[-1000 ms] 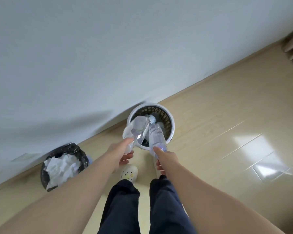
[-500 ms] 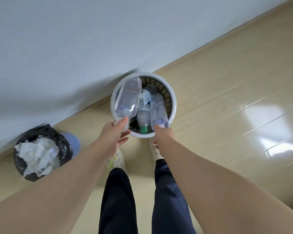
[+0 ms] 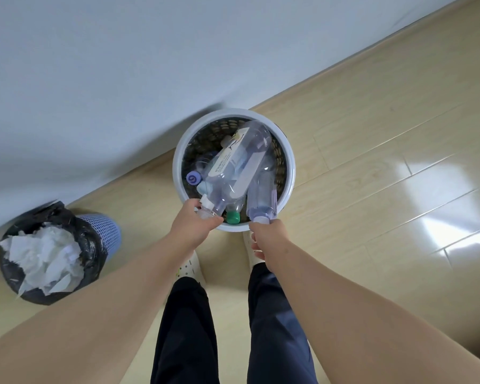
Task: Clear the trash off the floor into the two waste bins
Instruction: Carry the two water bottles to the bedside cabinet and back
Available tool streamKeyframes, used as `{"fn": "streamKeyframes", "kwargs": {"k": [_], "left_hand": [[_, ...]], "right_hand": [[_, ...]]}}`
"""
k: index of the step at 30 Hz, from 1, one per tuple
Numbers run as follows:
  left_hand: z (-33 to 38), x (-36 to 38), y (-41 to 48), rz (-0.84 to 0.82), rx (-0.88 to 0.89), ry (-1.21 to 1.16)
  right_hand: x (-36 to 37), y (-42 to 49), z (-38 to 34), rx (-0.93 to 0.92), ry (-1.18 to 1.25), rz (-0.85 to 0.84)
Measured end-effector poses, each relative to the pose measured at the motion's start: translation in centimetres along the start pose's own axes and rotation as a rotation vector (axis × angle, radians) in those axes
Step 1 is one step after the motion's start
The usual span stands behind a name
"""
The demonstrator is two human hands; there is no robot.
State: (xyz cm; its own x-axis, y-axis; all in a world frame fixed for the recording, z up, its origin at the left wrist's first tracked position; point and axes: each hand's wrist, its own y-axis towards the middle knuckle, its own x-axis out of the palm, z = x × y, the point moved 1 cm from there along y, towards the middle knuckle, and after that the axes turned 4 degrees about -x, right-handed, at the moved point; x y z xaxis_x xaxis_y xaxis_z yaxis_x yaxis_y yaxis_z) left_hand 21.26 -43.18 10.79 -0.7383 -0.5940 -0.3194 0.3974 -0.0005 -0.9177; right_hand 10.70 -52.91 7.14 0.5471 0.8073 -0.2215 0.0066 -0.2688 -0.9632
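A white-rimmed mesh waste bin point(image 3: 288, 173) stands against the wall, with several plastic bottles inside. My left hand point(image 3: 194, 227) pinches the neck of a large clear labelled bottle point(image 3: 237, 167) that lies slanted across the bin's mouth. My right hand point(image 3: 270, 239) holds the capped end of a smaller clear bottle point(image 3: 262, 200), which points down into the bin at its near right side. A green-capped bottle point(image 3: 232, 216) and a purple cap point(image 3: 193, 178) show inside. At the left stands a blue bin with a black liner point(image 3: 94, 234), full of crumpled white paper point(image 3: 43, 257).
The pale wall point(image 3: 122, 65) runs diagonally behind both bins. Glossy wood-look floor point(image 3: 385, 176) spreads to the right. My legs in dark trousers point(image 3: 186, 328) and light shoes stand just before the white bin.
The view has closed in on the white bin. The large bottle in my left hand has swung rightward across the bin's mouth and lower. The right bottle sits deeper in the bin.
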Motion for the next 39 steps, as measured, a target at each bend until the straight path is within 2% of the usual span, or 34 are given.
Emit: {"fn": "streamKeyframes", "kwargs": {"k": [6,10,18,26,31,34,39], "left_hand": [[-0.4,0.9,0.2,-0.028,-0.045,0.288],[-0.9,0.6,0.2,-0.019,-0.058,0.361],[-2.8,-3.0,-2.1,0.135,0.016,0.05],[-3.8,-4.3,-2.3,0.274,0.127,-0.09],[-5.6,-5.0,-2.2,0.365,0.098,-0.23],[-6.4,-5.3,-1.9,0.359,0.062,-0.205],[-6.4,-4.5,-0.6,0.224,-0.046,-0.074]], "right_hand": [[-1.1,0.4,0.2,0.0,-0.011,-0.001],[-1.4,0.2,0.0,-0.003,-0.021,-0.023],[-1.5,-2.7,-0.6,0.003,-0.054,-0.017],[0.9,-4.1,-1.3,0.037,-0.055,-0.064],[3.5,-3.8,-1.2,-0.014,-0.065,-0.123],[5.0,-3.7,-1.7,-0.069,-0.075,-0.144],[6.1,-3.8,-2.9,-0.046,-0.105,-0.133]]}}
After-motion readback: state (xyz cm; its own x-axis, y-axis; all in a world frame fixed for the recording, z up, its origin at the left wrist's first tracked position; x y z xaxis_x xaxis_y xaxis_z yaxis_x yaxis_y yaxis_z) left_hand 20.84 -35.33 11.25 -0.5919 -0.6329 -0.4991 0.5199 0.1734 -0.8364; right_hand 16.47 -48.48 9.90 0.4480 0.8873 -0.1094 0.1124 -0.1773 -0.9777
